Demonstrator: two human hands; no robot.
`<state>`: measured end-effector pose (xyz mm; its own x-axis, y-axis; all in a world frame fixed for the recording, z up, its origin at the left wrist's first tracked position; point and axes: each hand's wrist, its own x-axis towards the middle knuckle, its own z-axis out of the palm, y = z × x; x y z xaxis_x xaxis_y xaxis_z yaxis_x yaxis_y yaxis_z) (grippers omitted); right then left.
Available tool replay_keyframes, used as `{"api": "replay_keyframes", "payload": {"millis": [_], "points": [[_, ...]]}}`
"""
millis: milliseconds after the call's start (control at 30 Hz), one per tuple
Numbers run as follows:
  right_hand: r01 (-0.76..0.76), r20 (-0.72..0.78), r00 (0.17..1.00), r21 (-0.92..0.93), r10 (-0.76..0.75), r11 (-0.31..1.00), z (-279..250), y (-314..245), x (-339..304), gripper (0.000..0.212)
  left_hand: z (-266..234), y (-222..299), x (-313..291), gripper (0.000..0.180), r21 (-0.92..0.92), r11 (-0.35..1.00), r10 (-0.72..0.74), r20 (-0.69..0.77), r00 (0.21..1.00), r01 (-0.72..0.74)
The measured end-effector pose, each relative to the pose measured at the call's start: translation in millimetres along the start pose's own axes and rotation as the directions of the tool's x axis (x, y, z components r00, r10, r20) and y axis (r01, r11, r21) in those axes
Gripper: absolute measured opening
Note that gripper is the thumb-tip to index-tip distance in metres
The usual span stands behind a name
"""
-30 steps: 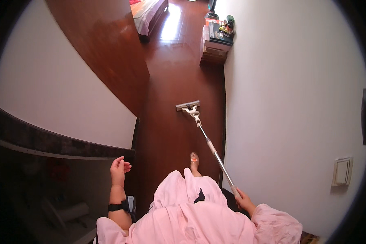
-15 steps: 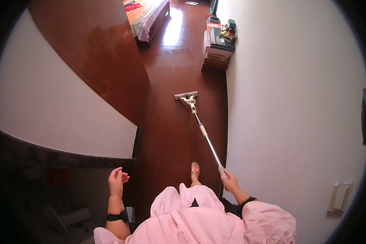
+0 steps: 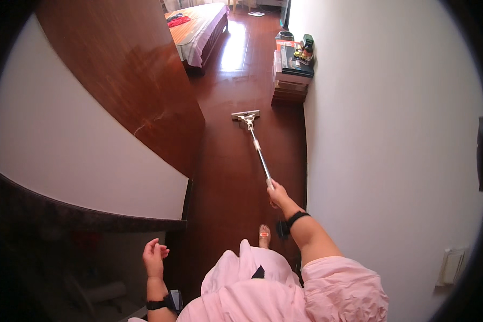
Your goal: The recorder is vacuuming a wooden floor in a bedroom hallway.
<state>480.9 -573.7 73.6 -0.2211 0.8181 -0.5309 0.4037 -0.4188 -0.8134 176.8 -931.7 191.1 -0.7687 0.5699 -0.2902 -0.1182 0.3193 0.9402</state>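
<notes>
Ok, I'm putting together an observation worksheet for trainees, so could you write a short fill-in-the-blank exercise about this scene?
1. The left hand is off the mop, whose handle is gripped by the person's ____.
2. The person's loose clothing is coloured ____.
3. The light switch is mounted on a white ____.
4. In the picture, the bed lies to the ____ of the light switch.

Missing words, in order: right hand; pink; wall; left.

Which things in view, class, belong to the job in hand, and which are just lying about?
In the job:
long-handled mop, in the right hand
brown floor under its head

Just lying about:
red item on the bed
stack beside the right wall
flat pale object on the far floor
</notes>
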Motion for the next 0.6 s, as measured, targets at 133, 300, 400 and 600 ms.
{"api": "replay_keyframes", "payload": {"millis": [133, 300, 400, 600], "points": [[-0.009, -0.013, 1.0, -0.02, 0.009, 1.0, -38, 97, -106, 0.045, 0, -1, 1, 0.021, -0.043, 0.999, 0.025, 0.069, 0.997, -0.022], [-0.211, -0.04, 0.977, -0.165, 0.208, 0.963, -102, 235, -271, 0.055, -14, -22, 17, 0.021, -0.054, 0.999, 0.015, 0.154, 0.988, -0.006], [-0.247, -0.059, 0.968, -0.07, 0.244, 0.966, -106, 282, -363, 0.054, -14, -33, 22, 0.021, -0.062, 0.998, 0.02, 0.186, 0.982, -0.009], [-0.274, -0.268, 0.938, -0.18, 0.221, 0.945, -61, 277, -373, 0.051, -21, -37, 26, 0.021, -0.06, 0.998, 0.019, 0.221, 0.975, -0.006]]}}
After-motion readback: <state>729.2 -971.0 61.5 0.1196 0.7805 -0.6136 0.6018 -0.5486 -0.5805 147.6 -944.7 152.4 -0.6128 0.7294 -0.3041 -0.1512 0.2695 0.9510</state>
